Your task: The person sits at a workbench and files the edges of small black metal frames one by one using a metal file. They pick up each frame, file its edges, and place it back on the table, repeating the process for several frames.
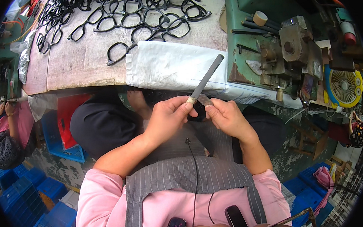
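Observation:
My left hand (171,117) is closed around the pale handle end of a flat grey file (207,78), whose blade points up and to the right over the table's front edge. Beside it, my right hand (229,117) pinches a small flat grey-brown piece (204,100) between thumb and fingers. That piece lies close to the base of the file; whether the two touch I cannot tell. Both hands are above my lap, in front of a striped grey apron (186,177).
Many black eyeglass frames (140,18) are heaped on the wooden table (79,64). A white cloth (177,62) covers its front edge. A green machine with a rusty vise (287,49) and a yellow-blue fan (343,84) stand right. Blue crates (55,221) sit lower left; another person (10,135) is far left.

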### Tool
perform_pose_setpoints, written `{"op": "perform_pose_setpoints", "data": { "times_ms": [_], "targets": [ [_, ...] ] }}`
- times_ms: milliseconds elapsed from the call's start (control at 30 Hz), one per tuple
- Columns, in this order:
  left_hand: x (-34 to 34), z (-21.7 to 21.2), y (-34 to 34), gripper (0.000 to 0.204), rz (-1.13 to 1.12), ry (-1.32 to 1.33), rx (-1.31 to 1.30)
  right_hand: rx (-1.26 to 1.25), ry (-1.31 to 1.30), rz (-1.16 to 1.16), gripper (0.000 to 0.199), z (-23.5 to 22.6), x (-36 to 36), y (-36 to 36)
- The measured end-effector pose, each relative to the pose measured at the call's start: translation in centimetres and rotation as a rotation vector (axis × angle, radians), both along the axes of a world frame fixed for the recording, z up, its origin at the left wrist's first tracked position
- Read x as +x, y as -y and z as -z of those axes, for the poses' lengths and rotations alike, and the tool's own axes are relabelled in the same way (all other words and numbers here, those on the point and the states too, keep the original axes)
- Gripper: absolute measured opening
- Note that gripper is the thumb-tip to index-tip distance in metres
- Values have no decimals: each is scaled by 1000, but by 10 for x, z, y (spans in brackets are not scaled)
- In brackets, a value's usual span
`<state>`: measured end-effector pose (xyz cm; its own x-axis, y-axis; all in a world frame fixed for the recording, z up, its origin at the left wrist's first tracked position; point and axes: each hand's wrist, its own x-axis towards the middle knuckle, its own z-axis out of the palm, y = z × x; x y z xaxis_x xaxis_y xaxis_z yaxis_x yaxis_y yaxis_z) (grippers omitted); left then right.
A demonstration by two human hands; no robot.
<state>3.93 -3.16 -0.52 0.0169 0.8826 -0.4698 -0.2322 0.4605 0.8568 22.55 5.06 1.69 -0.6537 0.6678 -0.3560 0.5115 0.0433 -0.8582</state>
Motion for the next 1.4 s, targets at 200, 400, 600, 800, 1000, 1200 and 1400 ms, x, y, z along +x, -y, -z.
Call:
{"op": "perform_pose_setpoints", "data": {
  "times_ms": [200,400,600,800,1000,1200,1400],
  "targets": [
    [-3,-6,-2,27,93,-164,-9,-21,31,-41,27,2,3,-1],
    [-3,-10,-3,27,146,-362,65,-92,-55,-44,30,8,6,-1],
    [0,-13,-4,24,79,-426,70,-163,-74,0,30,11,1,2],
    [4,-11,-3,20,22,-561,119,-400,-115,73,32,12,-5,4],
    [5,-2,-1,14,-31,-867,414,-594,-209,115,32,14,-4,6],
    [3,-4,-2,19,-44,-911,501,-732,-277,103,32,18,-2,4],
    [-1,-6,-2,20,-4,-640,280,44,-140,16,30,20,-6,7]
  ]
}}
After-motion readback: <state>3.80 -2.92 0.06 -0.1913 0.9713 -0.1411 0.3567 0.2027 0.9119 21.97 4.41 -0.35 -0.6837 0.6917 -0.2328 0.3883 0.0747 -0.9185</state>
